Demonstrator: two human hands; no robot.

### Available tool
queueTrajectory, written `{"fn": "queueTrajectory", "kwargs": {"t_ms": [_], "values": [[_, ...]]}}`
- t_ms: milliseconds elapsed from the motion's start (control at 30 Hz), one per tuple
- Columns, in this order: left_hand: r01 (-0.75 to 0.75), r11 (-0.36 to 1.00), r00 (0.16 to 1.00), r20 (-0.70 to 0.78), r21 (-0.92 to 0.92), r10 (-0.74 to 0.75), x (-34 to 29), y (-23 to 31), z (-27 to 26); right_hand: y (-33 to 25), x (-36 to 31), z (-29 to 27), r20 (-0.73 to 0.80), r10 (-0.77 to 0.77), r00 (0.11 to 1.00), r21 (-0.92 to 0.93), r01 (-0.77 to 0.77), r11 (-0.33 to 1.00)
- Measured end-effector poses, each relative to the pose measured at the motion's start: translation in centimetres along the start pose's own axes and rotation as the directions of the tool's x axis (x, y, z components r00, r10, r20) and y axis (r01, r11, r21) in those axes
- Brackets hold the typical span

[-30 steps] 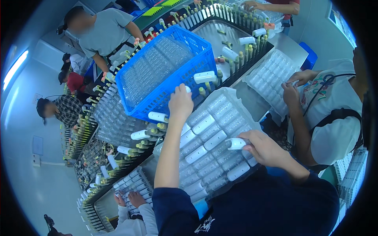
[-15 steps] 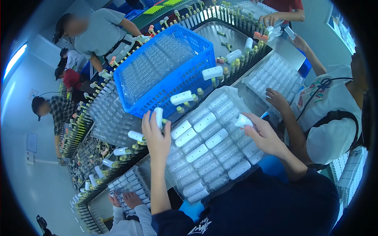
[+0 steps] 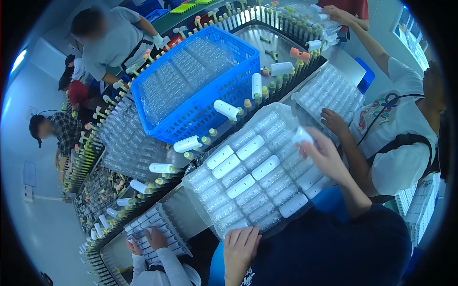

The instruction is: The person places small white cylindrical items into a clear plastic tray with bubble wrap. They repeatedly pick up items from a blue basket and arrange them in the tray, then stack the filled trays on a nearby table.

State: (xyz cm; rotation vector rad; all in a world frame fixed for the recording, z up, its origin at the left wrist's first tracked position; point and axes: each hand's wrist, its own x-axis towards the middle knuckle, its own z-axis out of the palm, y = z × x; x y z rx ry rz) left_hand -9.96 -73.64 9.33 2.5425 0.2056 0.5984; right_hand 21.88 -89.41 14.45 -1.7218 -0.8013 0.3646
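Observation:
A clear plastic blister tray (image 3: pixel 234 209) lies tilted before me, with several oblong white plastic casings (image 3: pixel 265 168) in its pockets. My left hand (image 3: pixel 242 248) is closed over the tray's near left corner, fingers bent down across the edge; its thumb and anything under the fingers are hidden. Part of a white casing shows just beyond those fingertips. Above the tray's right side, my right hand (image 3: pixel 322 155) pinches a small white casing (image 3: pixel 302 135), slightly blurred. Beyond the tray, more white casings (image 3: pixel 226 110) sit on yellow-green pegs along a line.
A blue crate (image 3: pixel 200 117) full of clear trays stands beyond the peg line. Co-workers are on both sides; one at right has a hand (image 3: pixel 335 121) on another clear tray (image 3: pixel 329 93). At lower left, another person's hands touch a filled tray (image 3: pixel 167 229).
My left hand has come down from the peg line to the tray's near corner. My right hand, still with the white casing, has shifted slightly right. The casings on the pegs have shifted and turned.

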Motion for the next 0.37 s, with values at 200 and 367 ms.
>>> {"fn": "queueTrajectory", "kwargs": {"t_ms": [200, 367], "values": [[0.156, 0.986, 0.988, -0.012, 0.061, -0.156, -1.6, -0.2, -1.7, 2.1, 8.2, -2.2, -0.368, 0.044, 0.929, 0.305, 0.075, 0.949], [0.188, 0.976, 0.982, -0.037, 0.114, -0.185, -2.6, -1.0, -2.1, 4.8, 17.0, -4.4, -0.403, 0.290, 0.868, 0.674, 0.067, 0.735]]}}
